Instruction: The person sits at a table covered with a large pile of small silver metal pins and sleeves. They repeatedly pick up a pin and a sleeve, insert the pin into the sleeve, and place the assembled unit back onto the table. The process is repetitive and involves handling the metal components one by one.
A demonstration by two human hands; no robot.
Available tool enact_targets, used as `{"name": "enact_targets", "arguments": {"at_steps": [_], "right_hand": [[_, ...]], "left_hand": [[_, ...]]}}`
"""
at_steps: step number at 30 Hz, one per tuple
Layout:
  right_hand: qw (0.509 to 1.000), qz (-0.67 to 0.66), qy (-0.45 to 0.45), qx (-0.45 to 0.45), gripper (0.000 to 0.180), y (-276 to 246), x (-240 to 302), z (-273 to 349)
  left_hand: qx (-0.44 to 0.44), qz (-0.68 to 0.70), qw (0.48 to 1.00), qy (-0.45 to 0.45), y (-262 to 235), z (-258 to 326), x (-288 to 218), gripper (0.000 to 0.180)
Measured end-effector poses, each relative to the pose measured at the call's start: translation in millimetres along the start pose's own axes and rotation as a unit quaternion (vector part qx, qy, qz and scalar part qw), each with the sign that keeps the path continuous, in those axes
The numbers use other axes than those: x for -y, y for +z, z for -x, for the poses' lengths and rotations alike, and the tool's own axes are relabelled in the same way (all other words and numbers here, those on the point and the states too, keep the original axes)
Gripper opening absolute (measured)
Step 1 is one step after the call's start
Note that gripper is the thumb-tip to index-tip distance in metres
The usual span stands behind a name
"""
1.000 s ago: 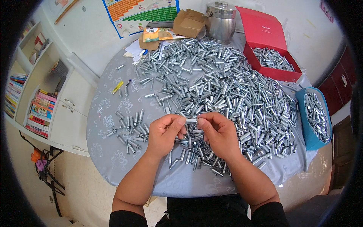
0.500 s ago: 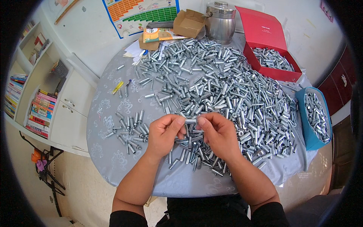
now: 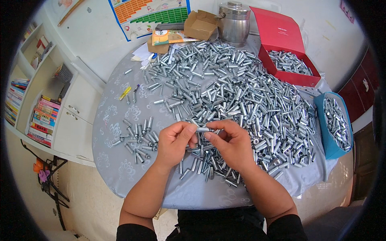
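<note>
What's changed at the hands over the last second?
The right hand's thumb shifted slightly left and down along the metal sleeve. The left hand keeps its grip; the metal pile, red box and blue bin stayed put.

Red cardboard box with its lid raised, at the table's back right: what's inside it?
Inside the red cardboard box is a heap of silvery cylindrical metal pieces. The top layer covers the box's floor and anything buried beneath it.

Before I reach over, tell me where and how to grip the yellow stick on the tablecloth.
Pinch the yellow stick across its middle, likely best from above and its left: it is slim and lies flat, with metal pieces close on its right.
</note>
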State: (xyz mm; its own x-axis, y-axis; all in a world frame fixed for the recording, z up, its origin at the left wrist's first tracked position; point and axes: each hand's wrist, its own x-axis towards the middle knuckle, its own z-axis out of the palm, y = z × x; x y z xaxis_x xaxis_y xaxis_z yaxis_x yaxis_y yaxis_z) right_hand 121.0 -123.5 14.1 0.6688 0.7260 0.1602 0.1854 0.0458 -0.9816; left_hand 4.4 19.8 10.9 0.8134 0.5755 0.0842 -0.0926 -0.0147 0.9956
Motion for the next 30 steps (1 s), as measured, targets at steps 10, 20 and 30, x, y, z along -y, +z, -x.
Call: {"name": "enact_targets", "arguments": {"at_steps": [10, 20, 30], "right_hand": [[0.998, -0.017, -0.013, -0.062, 0.017, 2, 2, -1], [0.997, -0.046, 0.001, -0.055, 0.017, 7, 2, 0], [0.984, -0.087, 0.000, -0.155, 0.021, 2, 2, -6]], "left_hand": [[-0.016, 0.010, 1.000, 0.001, 0, -2, -1, 0.021], [0.028, 0.039, 0.999, 0.008, 2, -2, -6, 0.015], [-0.033, 0.068, 0.997, 0.010, -7, -9, -3, 0.010]]}}
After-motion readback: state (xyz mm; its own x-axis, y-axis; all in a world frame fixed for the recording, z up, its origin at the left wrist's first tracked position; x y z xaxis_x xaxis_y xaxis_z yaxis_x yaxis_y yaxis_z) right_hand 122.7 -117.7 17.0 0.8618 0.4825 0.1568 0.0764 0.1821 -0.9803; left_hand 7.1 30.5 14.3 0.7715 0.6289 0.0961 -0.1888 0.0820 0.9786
